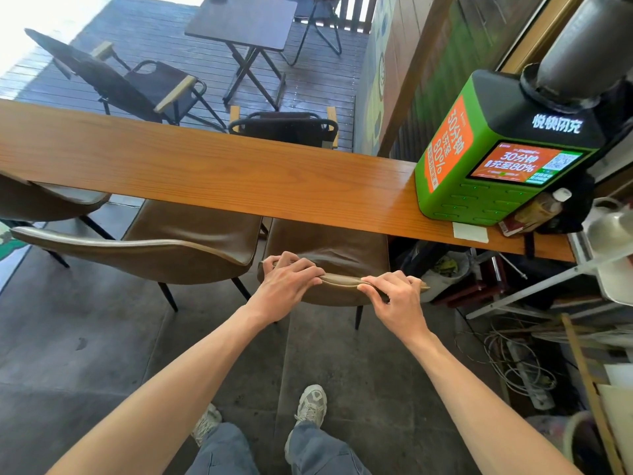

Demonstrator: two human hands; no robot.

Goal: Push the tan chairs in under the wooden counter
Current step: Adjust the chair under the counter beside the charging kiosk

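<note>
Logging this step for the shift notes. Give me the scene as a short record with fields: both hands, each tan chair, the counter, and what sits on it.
left hand: grips top edge of backrest
right hand: grips the same edge
held chair: seat partly under the wooden counter
middle chair: beside it, angled, seat partly under
far-left chair: only partly in view
on counter: green charging station at right end, white card in front of it

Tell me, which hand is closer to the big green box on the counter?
Right. The right hand grips the chair back below the green box; the left hand grips farther away.
</note>
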